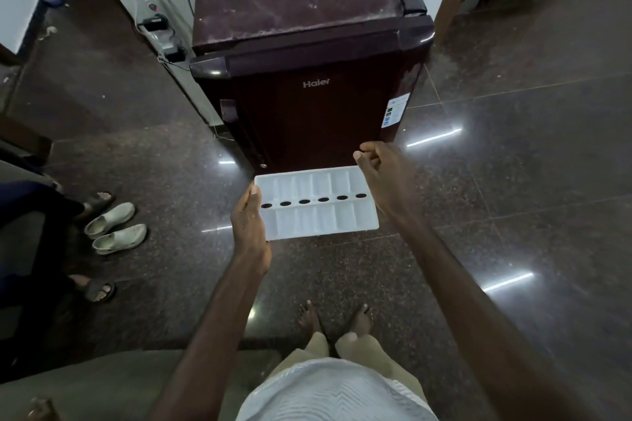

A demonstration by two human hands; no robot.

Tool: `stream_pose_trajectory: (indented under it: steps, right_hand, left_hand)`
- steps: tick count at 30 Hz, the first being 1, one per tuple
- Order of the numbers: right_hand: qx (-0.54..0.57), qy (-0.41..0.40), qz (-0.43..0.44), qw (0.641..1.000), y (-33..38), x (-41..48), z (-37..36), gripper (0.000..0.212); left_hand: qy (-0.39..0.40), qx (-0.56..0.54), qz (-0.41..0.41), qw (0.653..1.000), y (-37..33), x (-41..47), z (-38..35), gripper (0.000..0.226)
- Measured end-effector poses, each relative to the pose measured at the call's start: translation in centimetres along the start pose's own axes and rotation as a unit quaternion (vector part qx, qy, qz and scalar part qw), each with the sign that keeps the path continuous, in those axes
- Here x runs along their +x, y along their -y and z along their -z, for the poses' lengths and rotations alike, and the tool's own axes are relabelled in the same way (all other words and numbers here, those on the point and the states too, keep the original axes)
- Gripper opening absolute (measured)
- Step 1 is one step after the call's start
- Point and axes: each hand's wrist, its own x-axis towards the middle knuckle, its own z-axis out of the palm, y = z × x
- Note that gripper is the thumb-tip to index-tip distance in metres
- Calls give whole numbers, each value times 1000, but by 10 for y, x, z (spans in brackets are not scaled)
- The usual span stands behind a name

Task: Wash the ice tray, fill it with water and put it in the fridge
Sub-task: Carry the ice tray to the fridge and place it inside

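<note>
we hold the ice tray level between our two hands, cells facing up. the small maroon fridge stands directly beyond the hands with its door closed. our left hand clamps the tray's left end, thumb on the rim and fingers tucked under, so it carries the tray flat. we judge a level hold matters if the cells hold water, though we cannot tell whether they are filled. our right hand sits at the tray's far-right corner with its fingers curled; whether it pinches the rim or merely hovers over it we cannot tell. the door is not yet open, so the next move likely calls for one hand to pull it while the other steadies the tray. well apart to the left of our left hand, a pair of white shoes lies on the floor.
</note>
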Motion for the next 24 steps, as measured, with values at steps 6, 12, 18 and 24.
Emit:
stream_pose_trajectory:
  steps: [6, 12, 18, 24]
  right_hand:
    - [-14, 29, 66, 997, 24, 45, 3, 43]
    - [-150, 53, 171, 972, 57, 110, -22, 70]
    - [-262, 68, 219, 938, 82, 159, -59, 86]
    - [-299, 94, 199, 929, 88, 182, -77, 85]
  left_hand:
    - [-21, -5, 0, 1000, 0, 7, -8, 39]
    - [-22, -12, -6, 1000, -6, 8, -7, 41]
    - [-47, -4, -13, 999, -12, 14, 6, 37]
    - [-47, -1, -3, 999, -15, 21, 14, 38]
